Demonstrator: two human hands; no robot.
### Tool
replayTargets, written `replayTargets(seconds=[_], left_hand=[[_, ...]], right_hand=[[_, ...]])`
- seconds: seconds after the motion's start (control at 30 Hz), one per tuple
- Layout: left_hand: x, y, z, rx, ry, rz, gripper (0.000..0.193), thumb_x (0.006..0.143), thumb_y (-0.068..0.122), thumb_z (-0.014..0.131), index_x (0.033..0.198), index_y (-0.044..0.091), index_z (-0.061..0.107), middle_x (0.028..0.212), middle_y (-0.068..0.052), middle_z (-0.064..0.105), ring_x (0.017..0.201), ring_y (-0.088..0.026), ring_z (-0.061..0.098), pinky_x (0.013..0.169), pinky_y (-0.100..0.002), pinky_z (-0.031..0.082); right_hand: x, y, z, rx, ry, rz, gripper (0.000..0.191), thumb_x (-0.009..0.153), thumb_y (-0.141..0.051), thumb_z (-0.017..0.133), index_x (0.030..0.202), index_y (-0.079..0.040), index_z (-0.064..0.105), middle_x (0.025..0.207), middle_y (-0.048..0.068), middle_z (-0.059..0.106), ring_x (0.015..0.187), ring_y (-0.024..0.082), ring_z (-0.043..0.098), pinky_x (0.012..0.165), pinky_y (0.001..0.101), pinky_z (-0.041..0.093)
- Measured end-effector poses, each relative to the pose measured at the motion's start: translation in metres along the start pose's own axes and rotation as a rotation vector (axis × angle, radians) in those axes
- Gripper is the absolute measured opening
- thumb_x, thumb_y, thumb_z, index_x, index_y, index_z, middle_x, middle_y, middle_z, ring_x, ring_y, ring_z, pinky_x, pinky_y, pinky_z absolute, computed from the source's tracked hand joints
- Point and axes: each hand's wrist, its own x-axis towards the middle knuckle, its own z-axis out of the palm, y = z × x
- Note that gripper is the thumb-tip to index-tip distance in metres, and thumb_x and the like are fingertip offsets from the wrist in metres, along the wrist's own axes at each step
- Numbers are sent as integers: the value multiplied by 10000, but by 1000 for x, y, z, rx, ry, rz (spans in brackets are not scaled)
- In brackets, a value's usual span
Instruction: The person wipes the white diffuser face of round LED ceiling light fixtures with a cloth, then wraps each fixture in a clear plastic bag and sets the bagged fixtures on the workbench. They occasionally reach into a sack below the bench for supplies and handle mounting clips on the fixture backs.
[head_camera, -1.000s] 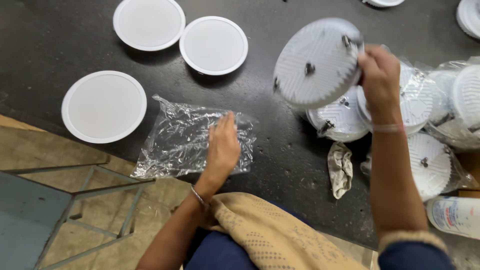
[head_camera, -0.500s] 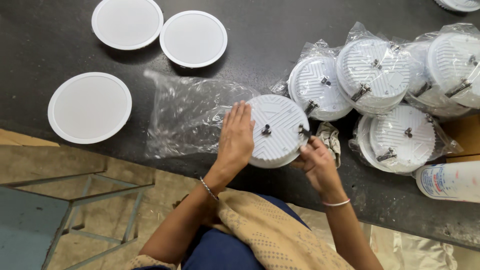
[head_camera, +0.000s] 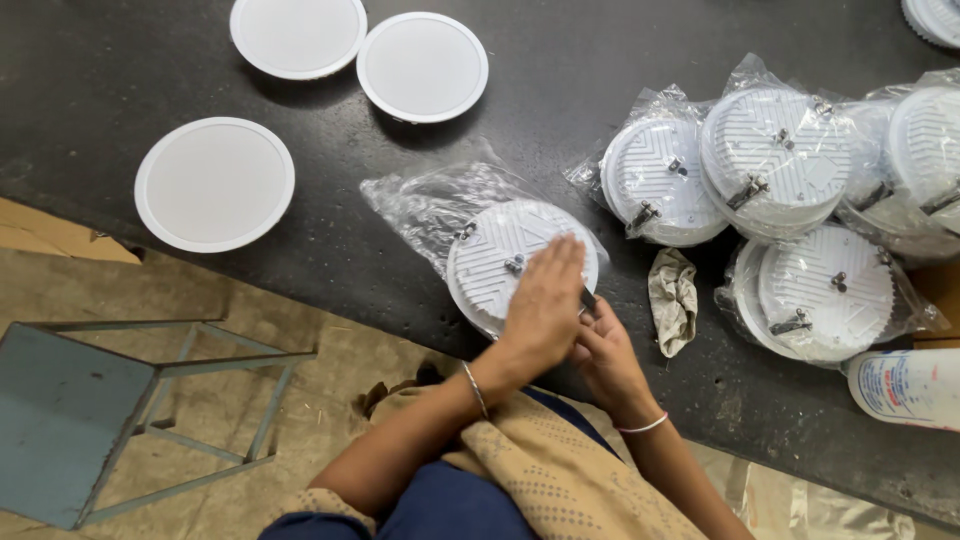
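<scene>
A round white light fixture (head_camera: 500, 252) lies back-up near the front edge of the dark table (head_camera: 120, 70), partly inside a clear plastic bag (head_camera: 432, 203). My left hand (head_camera: 543, 305) rests flat on its ribbed back, fingers together. My right hand (head_camera: 600, 355) is just below and right of it, fingers at the fixture's rim by a metal spring clip. The left hand hides part of the right hand's fingers.
Three round white fixtures lie face-up: one at the left (head_camera: 214, 183), two at the back (head_camera: 298, 35) (head_camera: 423, 66). Several bagged fixtures (head_camera: 775, 165) pile up at the right. A crumpled cloth (head_camera: 674, 297) and a white bottle (head_camera: 905, 388) lie nearby. A blue stool (head_camera: 70, 420) stands on the floor.
The fixture came down from my raised right hand onto the table and slid into the plastic bag. My left hand moved onto its back.
</scene>
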Motion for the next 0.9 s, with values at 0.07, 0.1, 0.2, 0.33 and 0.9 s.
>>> replayTargets(seconds=[0.07,0.1,0.2,0.33,0.9], left_hand=[[-10,17,-4,-36,-42,10,563,971,91,445,1499,-100,401,1576,-266,421,1519,-374,356,1277,-450,236],[-15,24,-9,-53,-63,19,558,975,81,433,1504,-95,402,1577,-260,426,1522,-373,359,1281,-447,238],[-28,41,-24,-186,-140,54,492,1041,102,396,1508,-49,423,1598,-250,422,1516,-375,365,1266,-459,229],[-33,-2,-71,-499,-372,50,521,1034,108,486,1541,31,392,1588,-196,424,1460,-336,386,1223,-432,264],[5,-135,-68,73,-7,576,531,971,19,570,1488,138,552,1501,-47,598,1380,-210,579,1217,-415,394]], right_hand=[[6,4,8,48,42,15,660,874,0,577,1503,-85,394,1410,62,582,1253,182,591,1018,337,505],[9,6,12,112,111,77,613,914,-136,530,1511,-89,400,1403,73,581,1239,194,591,1006,345,511],[20,12,13,227,205,185,585,1007,-374,457,1511,-80,428,1383,102,587,1215,224,590,990,362,519],[35,32,-8,147,14,136,447,1065,-243,548,1445,-13,500,1365,128,611,1232,249,584,1023,374,499],[70,44,15,112,-120,141,312,1039,-108,602,1329,-8,549,1311,163,622,1186,267,601,1048,422,490]])
